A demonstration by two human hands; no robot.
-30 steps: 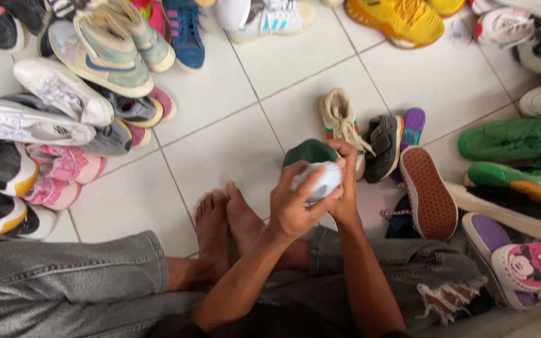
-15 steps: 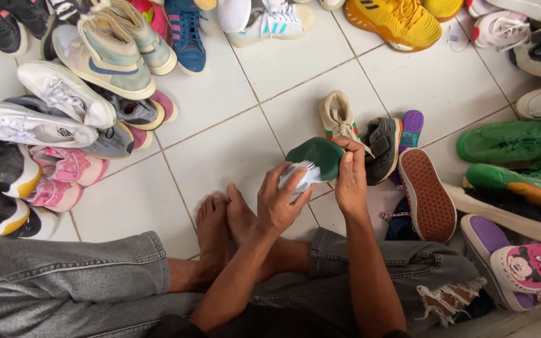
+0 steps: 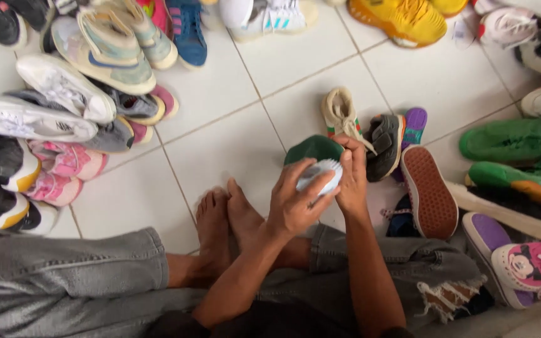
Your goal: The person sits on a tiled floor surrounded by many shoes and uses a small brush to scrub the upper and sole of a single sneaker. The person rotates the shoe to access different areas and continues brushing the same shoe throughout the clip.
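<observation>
White brush (image 3: 320,174) back over green-soled shoe (image 3: 313,149), left hand (image 3: 292,203) gripping

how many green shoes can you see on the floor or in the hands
3 at least. One green-soled shoe is held in the right hand, a brush in the left hand. Two green shoes lie at the right edge, on the tiled floor. Others may be hidden.

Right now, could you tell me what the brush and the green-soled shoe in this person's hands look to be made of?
The brush looks like white plastic: smooth pale body, fine white bristles, probably synthetic. The shoe shows a matte dark-green sole, likely rubber; its upper is hidden. The left hand grips the brush, the right hand the shoe.
</observation>
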